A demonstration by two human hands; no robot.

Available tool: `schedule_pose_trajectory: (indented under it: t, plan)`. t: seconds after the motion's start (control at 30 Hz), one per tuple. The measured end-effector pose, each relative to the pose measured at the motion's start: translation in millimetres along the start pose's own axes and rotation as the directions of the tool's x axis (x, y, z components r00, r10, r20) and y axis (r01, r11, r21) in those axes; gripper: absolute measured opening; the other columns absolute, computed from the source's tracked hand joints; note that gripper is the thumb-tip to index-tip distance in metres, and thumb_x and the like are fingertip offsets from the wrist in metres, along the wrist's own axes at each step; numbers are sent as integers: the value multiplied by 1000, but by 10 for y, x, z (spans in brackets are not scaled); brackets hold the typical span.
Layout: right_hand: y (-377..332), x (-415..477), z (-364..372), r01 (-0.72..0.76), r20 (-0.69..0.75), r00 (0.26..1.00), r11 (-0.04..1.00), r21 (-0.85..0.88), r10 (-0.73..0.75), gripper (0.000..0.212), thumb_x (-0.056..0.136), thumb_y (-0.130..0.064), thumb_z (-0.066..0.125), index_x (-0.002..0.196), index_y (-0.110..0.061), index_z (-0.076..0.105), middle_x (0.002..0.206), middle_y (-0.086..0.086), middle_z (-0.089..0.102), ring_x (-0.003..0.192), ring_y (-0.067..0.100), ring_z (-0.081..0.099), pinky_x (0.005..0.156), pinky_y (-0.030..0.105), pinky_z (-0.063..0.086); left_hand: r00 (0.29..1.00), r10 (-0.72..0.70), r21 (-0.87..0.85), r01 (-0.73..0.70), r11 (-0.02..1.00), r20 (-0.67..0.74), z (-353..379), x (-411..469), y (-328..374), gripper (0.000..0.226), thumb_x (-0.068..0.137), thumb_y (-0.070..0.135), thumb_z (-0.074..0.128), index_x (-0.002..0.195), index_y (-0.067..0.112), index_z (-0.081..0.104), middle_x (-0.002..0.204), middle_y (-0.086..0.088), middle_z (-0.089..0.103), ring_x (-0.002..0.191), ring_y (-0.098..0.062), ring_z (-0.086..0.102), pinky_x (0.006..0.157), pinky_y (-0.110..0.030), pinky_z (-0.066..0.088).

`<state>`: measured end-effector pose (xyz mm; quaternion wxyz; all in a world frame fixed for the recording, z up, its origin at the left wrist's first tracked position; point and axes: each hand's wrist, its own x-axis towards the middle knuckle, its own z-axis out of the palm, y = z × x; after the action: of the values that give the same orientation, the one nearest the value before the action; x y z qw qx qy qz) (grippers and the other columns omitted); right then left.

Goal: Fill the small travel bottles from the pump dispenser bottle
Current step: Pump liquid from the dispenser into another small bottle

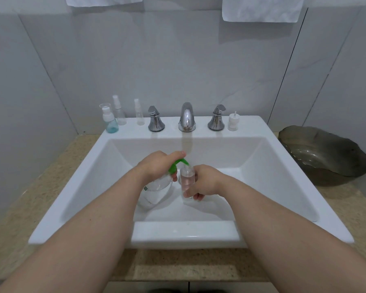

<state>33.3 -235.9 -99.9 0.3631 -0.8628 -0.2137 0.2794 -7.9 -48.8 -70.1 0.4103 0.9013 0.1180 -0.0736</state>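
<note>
Now over white sink, left fingers grip pump bottle, right fingers clasp travel bottle.

On my feed: left forearm and right forearm, both bare from frame edge past the near rim of the sink. Over the basin, left hand and right hand bare too. Small dark speck on left forearm.

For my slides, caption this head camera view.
Left hand holds the pump dispenser bottle, green nozzle at the travel bottle gripped by the right hand.
</note>
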Motion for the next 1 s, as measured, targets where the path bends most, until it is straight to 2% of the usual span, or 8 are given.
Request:
schedule_pose_trajectory:
  t: [0.1, 0.27, 0.5, 0.63, 0.8, 0.9, 0.93, 1.0]
  plan:
    - [2, 10, 3, -2, 1, 1000, 1000, 1, 2, 38, 77, -6, 84, 110, -8, 66, 95, 10, 71, 60, 17, 69, 65, 31, 61, 1000, -4, 3, 4, 1000, -6, 1, -12, 10, 75, 76, 79, 43, 57, 14, 76, 67, 0, 72, 62, -20, 49, 75, -38, 43]
    - [-9, -1, 2, 3, 3, 1000, 1000, -1, -3, 36, 78, -6, 84, 108, -9, 65, 97, 11, 71, 60, 16, 69, 63, 30, 60, 1000, 0, 1, 0, 1000, -8, 0, -3, 23, 74, 74, 76, 43, 60, 11, 76, 85, -12, 78, 63, -21, 49, 75, -38, 44]
    - [-11, -14, 5, 3, 16, 1000, 999, -38, -2, 36, 78, -10, 86, 105, -11, 63, 107, 13, 73, 62, 18, 71, 70, 33, 63, 999, 30, -21, -29, 999, 22, 0, -17, 33, 59, 80, 60, 46, 58, 11, 71, 78, -8, 78, 59, -19, 45, 70, -35, 41]
    - [-20, -25, -1, 4, 19, 1000, 999, -43, -3, 32, 79, -10, 86, 100, -13, 62, 108, 12, 73, 62, 16, 71, 71, 33, 63, 998, 47, -43, -46, 998, 28, -4, -34, 42, 59, 89, 54, 47, 62, 8, 72, 76, -7, 77, 56, -17, 44, 68, -34, 40]
    - [-12, -16, 2, 9, 4, 1000, 1000, -2, -9, 36, 78, -6, 84, 108, -9, 63, 107, 15, 72, 60, 17, 69, 67, 33, 62, 999, 41, -45, -42, 998, -7, 8, -13, -16, 78, 86, 78, 42, 60, 11, 73, 77, -4, 78, 68, -23, 55, 85, -40, 47]
    - [-3, -5, -1, 2, -2, 1000, 1000, -1, -2, 42, 78, -7, 85, 114, -8, 63, 105, 16, 72, 61, 17, 70, 70, 36, 64, 999, 29, -3, -29, 1000, -25, 10, 9, -17, 92, 74, 92, 34, 60, 13, 77, 86, -9, 78, 92, -32, 67, 99, -44, 48]
    - [-4, -2, -1, 1, -1, 1000, 1000, 1, -1, 42, 78, -7, 85, 114, -8, 63, 103, 15, 72, 60, 16, 70, 69, 34, 64, 999, 30, -8, -31, 999, -23, 12, 9, -12, 92, 75, 92, 34, 61, 12, 77, 85, -8, 78, 93, -32, 68, 100, -45, 48]
    - [-12, -2, -2, 2, 3, 1000, 1000, 6, -2, 41, 78, -7, 84, 114, -8, 63, 100, 12, 71, 59, 16, 69, 66, 32, 62, 999, 30, -28, -30, 999, -15, 12, -2, -3, 87, 84, 85, 39, 63, 9, 76, 76, -3, 78, 77, -26, 62, 94, -44, 48]
